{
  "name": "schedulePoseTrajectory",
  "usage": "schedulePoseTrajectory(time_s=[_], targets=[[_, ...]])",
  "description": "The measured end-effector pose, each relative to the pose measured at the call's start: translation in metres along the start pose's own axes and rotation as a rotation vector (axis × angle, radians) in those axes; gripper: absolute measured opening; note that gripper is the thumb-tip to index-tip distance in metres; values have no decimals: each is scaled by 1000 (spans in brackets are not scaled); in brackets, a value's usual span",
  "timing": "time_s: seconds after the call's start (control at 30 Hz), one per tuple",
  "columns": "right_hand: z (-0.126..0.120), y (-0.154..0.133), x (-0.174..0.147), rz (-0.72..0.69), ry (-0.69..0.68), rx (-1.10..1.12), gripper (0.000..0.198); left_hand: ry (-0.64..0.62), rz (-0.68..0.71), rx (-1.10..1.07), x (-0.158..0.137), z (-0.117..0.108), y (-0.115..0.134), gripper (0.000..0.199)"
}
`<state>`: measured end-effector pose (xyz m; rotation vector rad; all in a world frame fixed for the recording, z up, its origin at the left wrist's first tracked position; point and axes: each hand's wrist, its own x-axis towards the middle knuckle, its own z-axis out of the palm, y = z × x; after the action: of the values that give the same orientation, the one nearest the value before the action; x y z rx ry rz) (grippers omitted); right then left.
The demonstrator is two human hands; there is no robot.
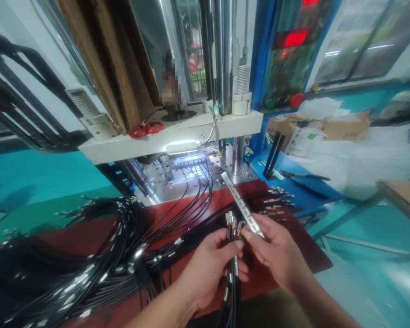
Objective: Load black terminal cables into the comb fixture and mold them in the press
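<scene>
My left hand [213,262] is closed round a small bunch of black cables [233,273], whose metal terminals stick up above the fingers. Beside it, my right hand [276,248] grips the near end of a flat metal strip [241,202] with slots along it. The strip slants away to the upper left, toward the press. My right thumb and fingertips are close to the cable terminals; I cannot tell whether they touch them. Beyond both hands, several black cables run into the lit metal mould [191,168] on the press bed.
A large heap of black cables [99,273] covers the left of the red-brown board [294,255]. Red-handled scissors [146,129] lie on the white press plate [191,130]. Dark pliers [305,177] rest on the blue surface at right, near a control panel [287,59] and white sacks.
</scene>
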<state>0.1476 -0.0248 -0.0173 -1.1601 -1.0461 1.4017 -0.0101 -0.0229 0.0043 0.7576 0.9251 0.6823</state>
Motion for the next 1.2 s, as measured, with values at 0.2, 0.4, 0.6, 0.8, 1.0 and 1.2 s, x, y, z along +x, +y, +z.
schedulePoseTrajectory(time_s=[0.2, 0.4, 0.6, 0.8, 1.0, 1.2], targets=[[-3, 2, -1, 36, -34, 14, 36, 13, 8, -2, 1, 1, -1, 24], [-1, -1, -1, 50, -1, 18, 40, 18, 0, 19, 0, 2, -1, 24], [1, -4, -1, 66, 8, -1, 39, 18, 0, 24, 1, 2, -2, 23], [1, -6, -1, 50, 11, -19, 38, 21, 2, 24, 1, 1, -2, 21], [-1, -5, 0, 41, 23, -42, 39, 28, 8, 28, 0, 1, -2, 21], [-3, -5, -1, 76, 7, 56, 34, 48, 17, -28, 0, 0, -1, 22]])
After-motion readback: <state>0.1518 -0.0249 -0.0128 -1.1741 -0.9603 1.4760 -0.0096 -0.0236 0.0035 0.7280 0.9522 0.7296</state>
